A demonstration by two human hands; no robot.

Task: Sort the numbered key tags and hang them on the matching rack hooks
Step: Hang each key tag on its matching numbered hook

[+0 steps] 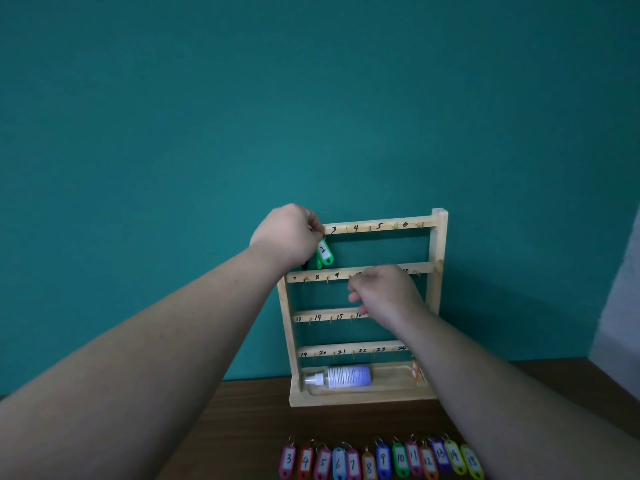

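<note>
A wooden rack (437, 258) with four numbered bars and small hooks stands on the table against the teal wall. My left hand (287, 237) is at the left end of the top bar, pinching the ring of a green tag marked 2 (325, 252), which hangs below the bar. My right hand (384, 294) hovers in front of the second and third bars, fingers loosely curled, holding nothing that I can see. A row of several coloured tags (381, 460) numbered from 3 upward lies along the table's near edge.
A white spray bottle (341, 376) lies in the rack's base tray, with an orange tag (415, 370) at the tray's right end. The brown table (242, 427) runs under the rack. A pale wall (620, 306) is at the right.
</note>
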